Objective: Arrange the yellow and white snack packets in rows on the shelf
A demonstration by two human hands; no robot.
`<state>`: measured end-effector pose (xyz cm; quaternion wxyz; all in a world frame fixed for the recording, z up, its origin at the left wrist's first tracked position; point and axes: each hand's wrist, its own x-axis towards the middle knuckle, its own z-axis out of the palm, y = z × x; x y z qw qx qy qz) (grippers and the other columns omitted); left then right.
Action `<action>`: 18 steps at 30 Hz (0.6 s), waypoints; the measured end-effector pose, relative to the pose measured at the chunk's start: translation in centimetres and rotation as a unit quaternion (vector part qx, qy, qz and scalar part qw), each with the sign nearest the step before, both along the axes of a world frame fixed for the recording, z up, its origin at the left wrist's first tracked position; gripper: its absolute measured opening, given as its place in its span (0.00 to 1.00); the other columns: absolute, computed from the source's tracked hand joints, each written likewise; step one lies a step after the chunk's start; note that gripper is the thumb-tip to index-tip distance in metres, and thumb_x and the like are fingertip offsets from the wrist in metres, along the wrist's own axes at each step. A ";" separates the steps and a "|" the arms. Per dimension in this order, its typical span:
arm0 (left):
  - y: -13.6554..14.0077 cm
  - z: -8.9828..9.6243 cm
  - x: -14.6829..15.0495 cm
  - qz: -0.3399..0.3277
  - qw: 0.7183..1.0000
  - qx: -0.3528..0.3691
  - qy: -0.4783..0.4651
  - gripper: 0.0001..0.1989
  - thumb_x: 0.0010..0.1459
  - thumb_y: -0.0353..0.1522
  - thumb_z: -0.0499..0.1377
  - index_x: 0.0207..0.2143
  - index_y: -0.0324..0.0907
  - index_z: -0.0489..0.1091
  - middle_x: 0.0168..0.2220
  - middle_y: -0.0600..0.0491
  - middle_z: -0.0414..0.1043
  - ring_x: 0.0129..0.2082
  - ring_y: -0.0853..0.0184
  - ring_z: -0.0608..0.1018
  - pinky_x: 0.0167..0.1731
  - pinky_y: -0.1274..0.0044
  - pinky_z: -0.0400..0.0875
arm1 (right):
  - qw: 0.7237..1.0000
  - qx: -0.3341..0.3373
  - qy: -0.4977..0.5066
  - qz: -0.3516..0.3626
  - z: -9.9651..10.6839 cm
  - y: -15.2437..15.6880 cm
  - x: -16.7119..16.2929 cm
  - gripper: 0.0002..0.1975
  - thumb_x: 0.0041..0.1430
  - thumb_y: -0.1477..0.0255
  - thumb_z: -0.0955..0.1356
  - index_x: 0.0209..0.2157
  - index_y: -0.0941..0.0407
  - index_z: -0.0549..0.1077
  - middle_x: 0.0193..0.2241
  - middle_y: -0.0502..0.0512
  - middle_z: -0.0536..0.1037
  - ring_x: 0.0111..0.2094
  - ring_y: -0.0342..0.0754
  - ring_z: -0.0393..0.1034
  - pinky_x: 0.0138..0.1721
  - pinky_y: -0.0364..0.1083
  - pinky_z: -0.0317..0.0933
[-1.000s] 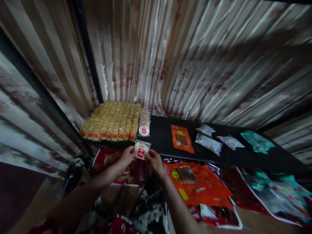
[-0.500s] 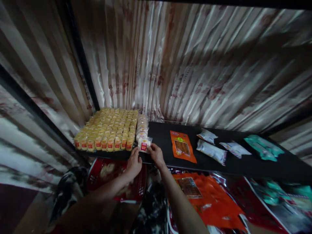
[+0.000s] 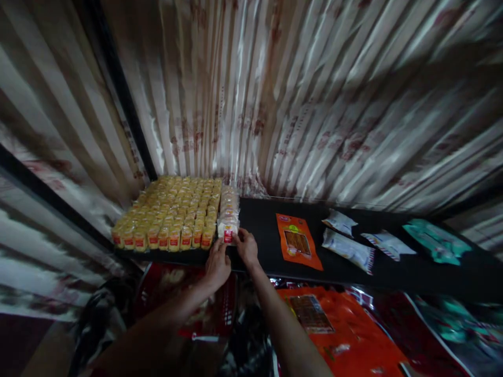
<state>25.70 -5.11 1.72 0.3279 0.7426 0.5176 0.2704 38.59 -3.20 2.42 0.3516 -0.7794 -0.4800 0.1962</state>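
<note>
A small white snack packet (image 3: 227,233) with a red label stands upright at the front of a row of similar pale packets (image 3: 229,201) on the black shelf. My left hand (image 3: 218,265) has its fingertips pressed to the packet's lower left edge. On the right edge, the fingers of my right hand (image 3: 247,248) are closed against it. Just left of that row, a dense block of yellow wrapped snacks (image 3: 176,209) with red-and-yellow labels fills the shelf's corner. My fingers partly hide the packet's lower edge.
An orange snack bag (image 3: 298,242) lies flat on the black shelf (image 3: 259,220). Farther right are several white packets (image 3: 349,247) and teal packets (image 3: 436,241). Below the shelf sit a red basket (image 3: 228,306) and a pile of orange bags (image 3: 349,330). Striped sheeting (image 3: 255,104) hangs behind.
The white packet has moved back and slightly left, now upright and lined up with its row. Both hands moved with it. The view has shifted slightly.
</note>
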 end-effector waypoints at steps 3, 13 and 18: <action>0.0 0.5 0.2 0.010 1.000 -0.006 0.003 0.25 0.49 0.22 0.52 0.52 0.36 0.66 0.60 0.42 0.57 0.60 0.58 0.61 0.61 0.69 0.55 | 1.000 0.009 0.011 -0.006 -0.4 0.0 -0.1 0.20 0.56 0.63 0.63 0.46 0.59 0.72 0.40 0.59 0.75 0.39 0.49 0.70 0.42 0.44 0.64; -1.1 2.5 -0.5 -0.009 1.000 0.020 0.013 0.21 0.51 0.21 0.49 0.47 0.36 0.68 0.58 0.43 0.56 0.54 0.61 0.68 0.56 0.71 0.62 | 0.995 0.088 0.000 -0.055 1.0 -1.2 -1.3 0.25 0.57 0.60 0.60 0.48 0.64 0.69 0.43 0.65 0.74 0.45 0.53 0.67 0.48 0.49 0.60; -3.5 0.5 -4.3 -0.056 0.996 0.034 -0.056 0.16 0.52 0.21 0.46 0.37 0.40 0.70 0.40 0.48 0.68 0.41 0.67 0.73 0.47 0.75 0.68 | 0.974 0.192 0.111 -0.050 2.7 -6.1 -4.6 0.20 0.60 0.59 0.58 0.42 0.59 0.69 0.35 0.58 0.75 0.37 0.48 0.69 0.41 0.44 0.62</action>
